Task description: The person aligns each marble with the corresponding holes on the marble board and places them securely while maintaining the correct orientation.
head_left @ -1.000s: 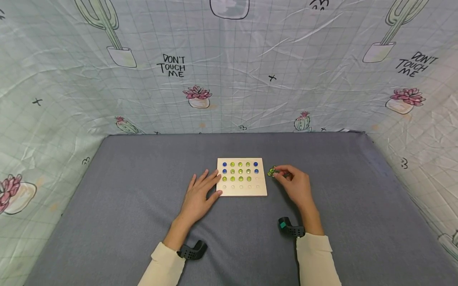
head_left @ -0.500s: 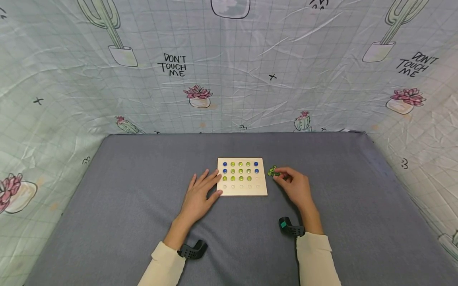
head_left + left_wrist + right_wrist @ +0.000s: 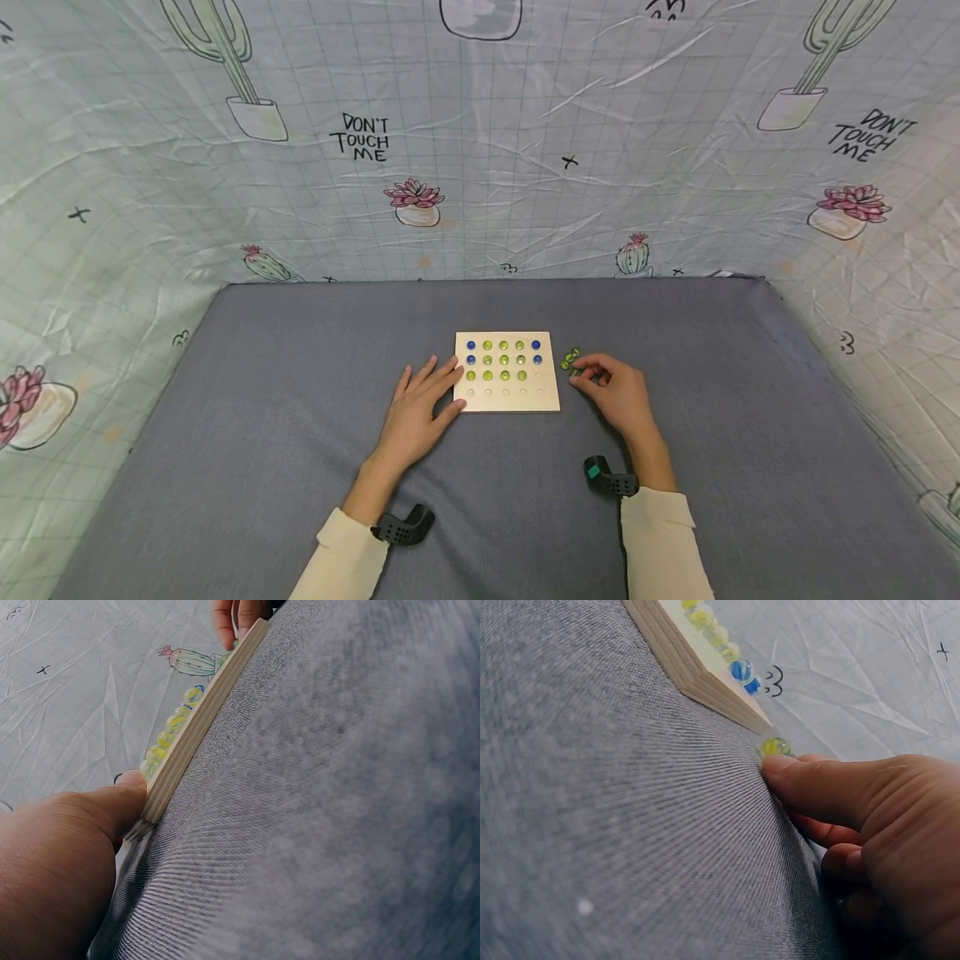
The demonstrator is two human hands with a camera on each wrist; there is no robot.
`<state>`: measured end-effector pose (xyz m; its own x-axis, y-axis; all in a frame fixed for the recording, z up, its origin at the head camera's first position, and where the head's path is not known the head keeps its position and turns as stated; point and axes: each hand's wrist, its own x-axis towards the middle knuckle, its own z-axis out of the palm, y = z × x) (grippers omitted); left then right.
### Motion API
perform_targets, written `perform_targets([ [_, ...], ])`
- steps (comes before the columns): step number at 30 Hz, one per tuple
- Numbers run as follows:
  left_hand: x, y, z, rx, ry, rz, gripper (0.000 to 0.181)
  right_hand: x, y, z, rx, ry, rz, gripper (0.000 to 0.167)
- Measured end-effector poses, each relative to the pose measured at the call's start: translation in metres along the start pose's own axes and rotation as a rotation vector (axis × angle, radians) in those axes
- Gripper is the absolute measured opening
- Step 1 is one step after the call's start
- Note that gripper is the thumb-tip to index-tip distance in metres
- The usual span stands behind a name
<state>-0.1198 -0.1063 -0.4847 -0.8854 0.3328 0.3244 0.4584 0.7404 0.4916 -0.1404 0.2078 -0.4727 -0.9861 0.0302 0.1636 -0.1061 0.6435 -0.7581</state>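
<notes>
I see room behind the board. 2 sides are crowded: left by the left hand, right by marbles and the right hand.

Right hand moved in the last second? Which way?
Yes, slightly. In the head view, against the board, the right hand has shifted a little down the picture and a touch closer to it.

your rectangular wooden board lies on the grey fabric-covered counter, your left hand at its left edge. on its right, loose green glass marbles lie beside your right hand; round green and blue glass marbles sit on it.
</notes>
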Motion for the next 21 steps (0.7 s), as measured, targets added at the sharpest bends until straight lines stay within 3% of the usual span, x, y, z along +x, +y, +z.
perform_targets([
  [21, 0.0002, -0.0001, -0.0007, -0.012, -0.002, 0.0, 0.052, -0.0001, -0.0014, -0.001, -0.029, -0.035, 0.012, 0.02],
])
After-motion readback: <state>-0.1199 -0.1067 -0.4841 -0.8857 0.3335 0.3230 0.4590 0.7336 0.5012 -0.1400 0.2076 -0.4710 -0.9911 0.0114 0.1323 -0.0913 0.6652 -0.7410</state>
